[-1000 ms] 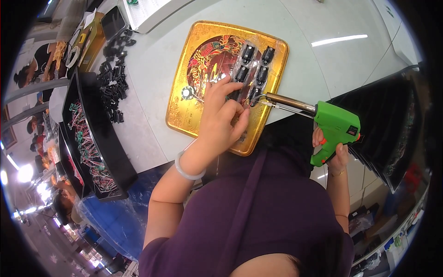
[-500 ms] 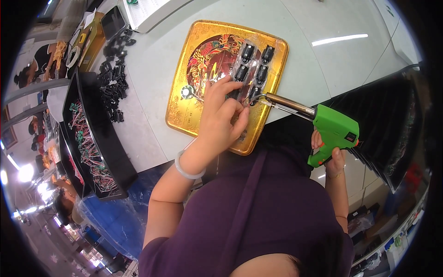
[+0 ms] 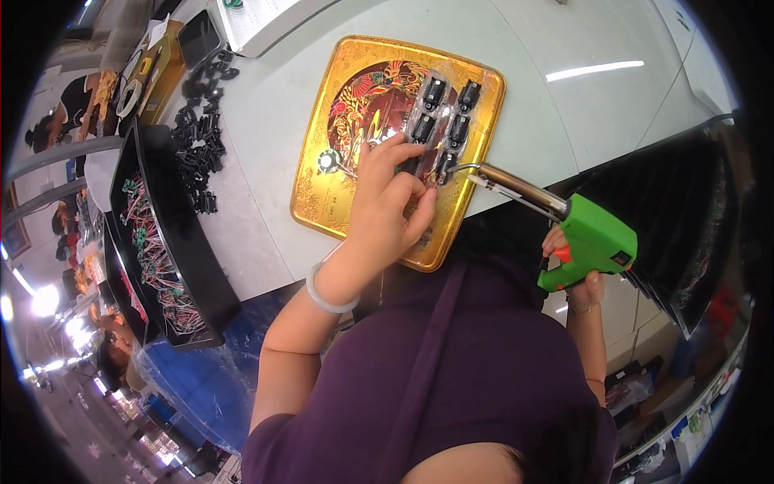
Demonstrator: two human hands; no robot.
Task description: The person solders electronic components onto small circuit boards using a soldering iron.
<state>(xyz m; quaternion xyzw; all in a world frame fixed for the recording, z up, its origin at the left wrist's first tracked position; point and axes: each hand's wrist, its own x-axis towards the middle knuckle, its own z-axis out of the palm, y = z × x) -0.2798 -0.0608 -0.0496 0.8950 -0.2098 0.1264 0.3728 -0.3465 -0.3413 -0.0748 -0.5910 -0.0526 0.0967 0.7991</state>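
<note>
A gold tray (image 3: 322,194) with a red ornate centre lies on the white table. On it sit several small black parts (image 3: 447,113) in rows. My left hand (image 3: 387,210) rests on the tray, fingertips pinching a thin wire at the nearest black part; a small round spool (image 3: 327,160) lies just left of the fingers. My right hand (image 3: 576,270) grips a green gun-shaped soldering tool (image 3: 592,242), whose metal barrel (image 3: 516,187) reaches left so its tip touches the black part by my left fingers.
A pile of loose black parts (image 3: 197,145) lies on the table left of the tray. Long black trays (image 3: 161,242) holding wired pieces run along the left edge. A white box (image 3: 266,16) stands at the back. Blue plastic (image 3: 201,387) lies below.
The green tool has shifted slightly right and down while its tip stays at the black part. My left hand has barely moved.
</note>
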